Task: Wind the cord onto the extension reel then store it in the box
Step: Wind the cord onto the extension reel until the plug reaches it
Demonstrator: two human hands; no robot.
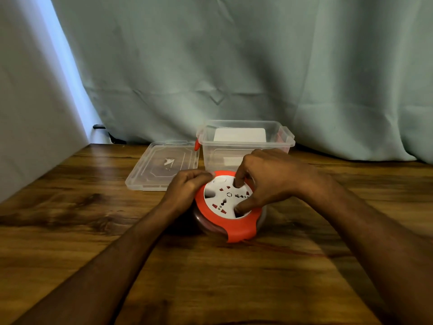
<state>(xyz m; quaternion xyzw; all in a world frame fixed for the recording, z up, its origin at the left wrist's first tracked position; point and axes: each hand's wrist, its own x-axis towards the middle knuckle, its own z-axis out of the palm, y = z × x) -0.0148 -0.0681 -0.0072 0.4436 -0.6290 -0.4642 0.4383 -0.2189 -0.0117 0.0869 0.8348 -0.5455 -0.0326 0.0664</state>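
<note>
Hands [269,177] on extension reel [228,207] — writing unreadable

Lying flat at mid-worktop: extension reel [230,206], orange rim framing a white socket face, wound red cord [212,227] showing dimly through its smoky lower shell. Standing just behind, upright and open: clear box [246,143] with orange latches, its lid [161,166] resting flat alongside.

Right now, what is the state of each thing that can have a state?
box: open, upright on table
lid: off, flat beside box
reel: on table, outside box
left hand: gripping reel's rim
right hand: fingers in reel's white face
</note>
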